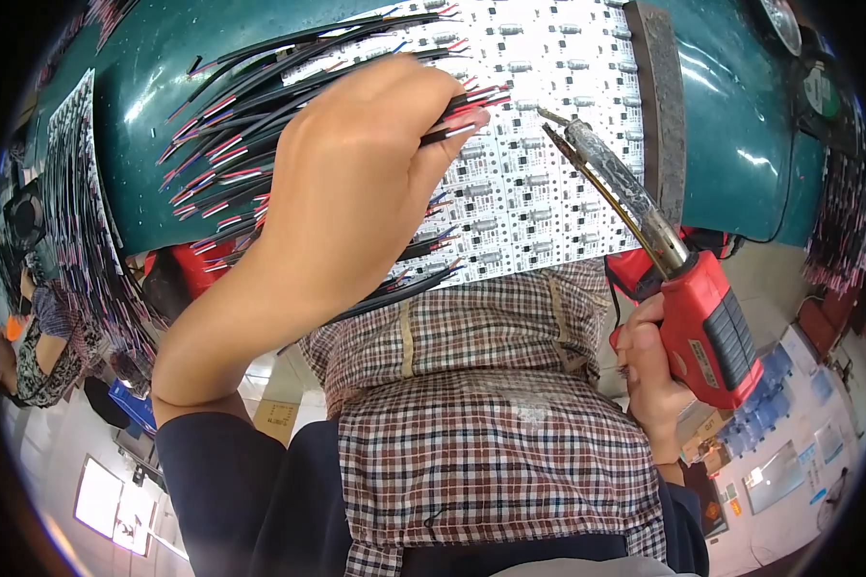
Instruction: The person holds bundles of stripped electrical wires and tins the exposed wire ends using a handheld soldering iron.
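Observation:
My left hand is closed in a pinch over a sheet of white circuit boards. From its fingertips stick out thin red, black and white wire ends, close above the board surface. In my right hand is a red soldering gun, its fingers wrapped round the handle. The gun's metal tip points up and left over the sheet, a short way right of the wire ends; whether it touches the board I cannot tell. Several black cables with stripped coloured ends lie across the sheet's left side, partly hidden by my left hand.
A dark bar lies along the sheet's right edge on the green table. Another wired board lies at the left. Bundled cables hang at the far right. Another person sits at the far left.

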{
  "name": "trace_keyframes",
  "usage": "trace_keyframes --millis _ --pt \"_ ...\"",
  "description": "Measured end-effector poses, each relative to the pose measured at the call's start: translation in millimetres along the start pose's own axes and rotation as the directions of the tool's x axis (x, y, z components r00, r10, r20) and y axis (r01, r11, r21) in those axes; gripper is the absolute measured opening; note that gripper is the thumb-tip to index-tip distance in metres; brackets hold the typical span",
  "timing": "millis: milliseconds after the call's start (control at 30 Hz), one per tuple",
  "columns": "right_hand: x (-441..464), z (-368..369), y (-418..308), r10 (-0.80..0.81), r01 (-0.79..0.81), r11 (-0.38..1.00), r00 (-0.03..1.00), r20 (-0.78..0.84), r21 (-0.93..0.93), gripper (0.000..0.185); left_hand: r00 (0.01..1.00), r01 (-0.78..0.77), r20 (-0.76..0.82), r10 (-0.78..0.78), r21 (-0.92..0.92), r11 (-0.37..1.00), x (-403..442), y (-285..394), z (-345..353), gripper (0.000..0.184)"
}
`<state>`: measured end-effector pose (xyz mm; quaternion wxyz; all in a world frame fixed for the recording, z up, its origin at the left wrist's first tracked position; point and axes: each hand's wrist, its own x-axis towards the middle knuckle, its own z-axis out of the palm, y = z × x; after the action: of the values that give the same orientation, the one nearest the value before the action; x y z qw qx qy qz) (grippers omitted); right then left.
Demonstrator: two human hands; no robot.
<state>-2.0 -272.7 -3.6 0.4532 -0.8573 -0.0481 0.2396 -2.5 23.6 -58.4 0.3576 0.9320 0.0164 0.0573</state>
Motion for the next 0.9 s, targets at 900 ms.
trace_keyframes --millis 900 --pt "-14.9 -12.3 19.0 -0.064 0.077 0.992 0.99 0.123 -0.104 0.024 0.985 0.172 0.038 -0.17 -0.062 0.983 -18.7 17.0 9.4 0.014"
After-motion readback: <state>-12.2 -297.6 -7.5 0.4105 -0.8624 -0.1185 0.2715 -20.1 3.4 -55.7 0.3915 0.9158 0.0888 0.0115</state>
